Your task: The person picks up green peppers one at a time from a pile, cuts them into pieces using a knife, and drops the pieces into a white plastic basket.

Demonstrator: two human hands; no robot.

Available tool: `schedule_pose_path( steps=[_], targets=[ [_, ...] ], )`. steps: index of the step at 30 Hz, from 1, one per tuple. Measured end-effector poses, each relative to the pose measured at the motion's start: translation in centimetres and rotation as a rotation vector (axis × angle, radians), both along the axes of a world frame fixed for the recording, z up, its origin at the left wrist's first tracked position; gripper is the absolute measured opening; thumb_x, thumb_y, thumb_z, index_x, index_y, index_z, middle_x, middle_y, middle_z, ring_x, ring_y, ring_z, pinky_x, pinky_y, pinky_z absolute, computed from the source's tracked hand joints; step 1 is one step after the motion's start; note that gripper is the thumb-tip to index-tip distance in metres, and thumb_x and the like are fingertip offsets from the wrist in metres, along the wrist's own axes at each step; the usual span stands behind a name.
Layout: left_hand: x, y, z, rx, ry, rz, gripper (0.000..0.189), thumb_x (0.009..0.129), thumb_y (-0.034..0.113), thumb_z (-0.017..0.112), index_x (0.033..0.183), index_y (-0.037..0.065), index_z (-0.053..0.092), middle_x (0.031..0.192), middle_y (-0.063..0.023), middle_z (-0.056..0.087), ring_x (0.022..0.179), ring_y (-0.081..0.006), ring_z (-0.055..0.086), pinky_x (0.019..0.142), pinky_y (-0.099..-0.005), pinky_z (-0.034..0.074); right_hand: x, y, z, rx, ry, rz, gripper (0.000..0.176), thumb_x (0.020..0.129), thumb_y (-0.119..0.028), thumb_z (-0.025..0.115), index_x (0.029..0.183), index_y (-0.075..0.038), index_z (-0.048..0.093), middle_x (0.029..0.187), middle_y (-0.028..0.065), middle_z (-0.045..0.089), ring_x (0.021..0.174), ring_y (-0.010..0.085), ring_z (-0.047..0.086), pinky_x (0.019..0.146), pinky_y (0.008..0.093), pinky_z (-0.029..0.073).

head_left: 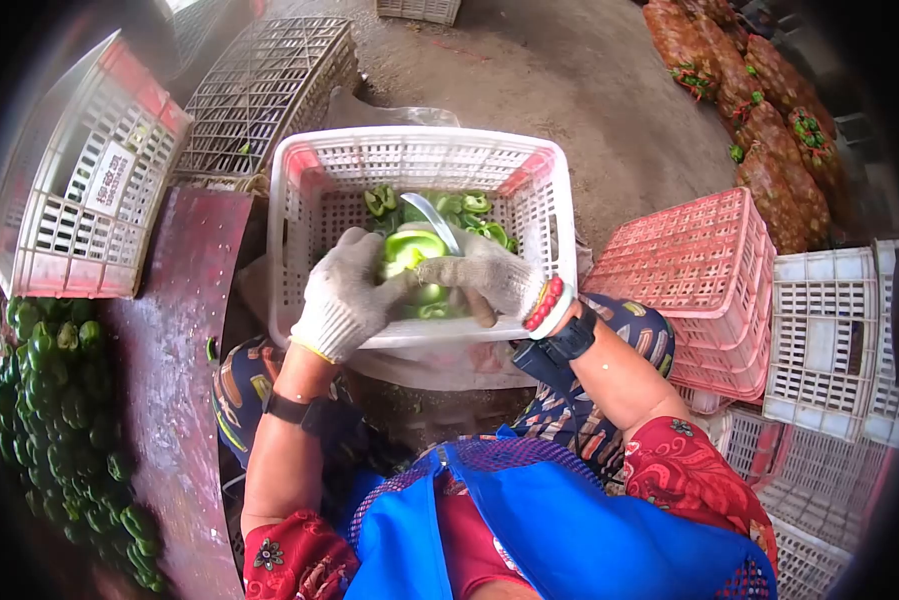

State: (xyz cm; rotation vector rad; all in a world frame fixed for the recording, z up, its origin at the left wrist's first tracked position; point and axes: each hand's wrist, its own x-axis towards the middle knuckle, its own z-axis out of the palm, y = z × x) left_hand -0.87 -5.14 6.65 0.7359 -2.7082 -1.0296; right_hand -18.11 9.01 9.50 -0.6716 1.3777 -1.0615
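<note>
Over a white plastic crate (419,140), both gloved hands meet around a cut green bell pepper (411,248) with its pale inside showing. My left hand (344,290) is closed on the pepper's left side. In my right hand (489,278) is a knife (431,218), its curved blade pointing up and left past the pepper; the handle is hidden by the glove. The right fingers also reach across to the pepper's front. Beneath them, cut green pepper pieces (476,203) lie on the crate's floor.
Whole green peppers (64,400) are heaped at left beside a worn red board (174,350). White crates (99,185) stand upper left. Stacked pink crates (679,260) and white crates (819,335) are at right. Filled mesh sacks (769,150) lie at upper right.
</note>
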Motion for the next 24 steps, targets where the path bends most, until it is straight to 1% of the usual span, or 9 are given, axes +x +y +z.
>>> schedule_pose_path(
  steps=[1,3,9,12,15,17,20,23,24],
  targets=[
    [-0.1,0.0,0.1,0.001,-0.01,0.047,0.042,0.089,0.043,0.074,0.093,0.003,0.064,0.102,-0.0202,0.064,0.095,-0.043,0.064,0.081,-0.0509,0.052,-0.3,0.3,-2.4,0.074,-0.123,-0.008,0.05,0.095,-0.035,0.073,0.132,-0.003,0.059,0.081,0.0044,0.066,0.046,0.0099,0.059,0.032,0.0209,0.041],
    [0.1,-0.2,-1.2,0.07,0.048,0.061,0.043,0.092,0.045,0.071,0.091,0.003,0.062,0.093,-0.0217,0.063,0.091,-0.0439,0.063,0.079,-0.0516,0.051,0.7,0.2,-4.0,0.054,-0.255,-0.166,0.048,0.095,-0.038,0.074,0.127,-0.003,0.062,0.081,0.0043,0.066,0.044,0.0108,0.056,0.027,0.0247,0.04],
    [0.4,1.1,-1.6,0.094,-0.073,0.095,0.047,0.1,0.048,0.062,0.095,0.001,0.068,0.086,-0.0261,0.067,0.082,-0.046,0.066,0.072,-0.049,0.051,1.4,0.3,-4.6,-0.052,-0.062,-0.059,0.049,0.099,-0.055,0.064,0.12,-0.01,0.064,0.073,0.0012,0.06,0.041,0.0092,0.054,0.03,0.0233,0.042],
    [0.4,1.5,-0.1,0.131,-0.06,0.13,0.04,0.1,0.039,0.066,0.095,0.0,0.07,0.077,-0.0186,0.068,0.069,-0.0303,0.067,0.068,-0.0412,0.051,1.6,0.1,-3.4,-0.011,-0.056,-0.085,0.048,0.103,-0.055,0.058,0.113,-0.008,0.064,0.069,0.0031,0.06,0.036,0.012,0.052,0.03,0.024,0.041],
    [0.7,1.1,-0.6,0.397,0.099,0.175,0.043,0.094,0.042,0.072,0.087,0.0,0.071,0.075,-0.0208,0.068,0.071,-0.0347,0.069,0.067,-0.0435,0.052,1.5,0.1,-1.4,0.032,-0.139,-0.087,0.049,0.104,-0.055,0.054,0.108,-0.007,0.064,0.066,0.0039,0.06,0.035,0.013,0.052,0.029,0.0245,0.042],
    [1.0,0.6,-0.1,0.532,0.143,0.15,0.034,0.099,0.032,0.069,0.089,-0.001,0.07,0.072,-0.0093,0.066,0.068,-0.0133,0.06,0.064,-0.0336,0.049,1.9,0.2,-1.4,0.063,-0.228,-0.112,0.051,0.105,-0.055,0.052,0.105,-0.006,0.065,0.063,0.0038,0.059,0.035,0.0128,0.052,0.029,0.0246,0.042],
    [1.1,0.1,-0.6,0.683,0.275,0.135,0.032,0.107,0.028,0.059,0.092,0.001,0.068,0.079,0.0025,0.062,0.074,-0.0058,0.052,0.066,-0.0245,0.045,2.2,-0.2,-1.8,0.099,-0.379,-0.172,0.058,0.104,-0.06,0.049,0.098,-0.005,0.068,0.061,0.0042,0.057,0.036,0.0126,0.049,0.029,0.0257,0.043],
    [0.4,0.0,-2.0,1.059,0.588,0.384,0.031,0.108,0.03,0.057,0.103,0.001,0.066,0.088,-0.0018,0.067,0.08,-0.0107,0.062,0.071,-0.0271,0.051,3.0,-1.2,-1.9,0.016,-0.532,-0.266,0.054,0.102,-0.058,0.052,0.1,-0.006,0.069,0.064,0.0047,0.059,0.04,0.0125,0.049,0.027,0.0276,0.04],
    [-0.3,-0.8,-3.4,0.857,0.59,0.362,0.034,0.108,0.035,0.056,0.108,0.002,0.068,0.093,-0.0066,0.07,0.082,-0.0175,0.066,0.071,-0.0313,0.053,3.0,-0.7,-0.8,0.054,-0.437,-0.266,0.048,0.102,-0.054,0.055,0.109,-0.008,0.067,0.072,0.0039,0.062,0.046,0.0117,0.052,0.036,0.027,0.043]
  ],
)
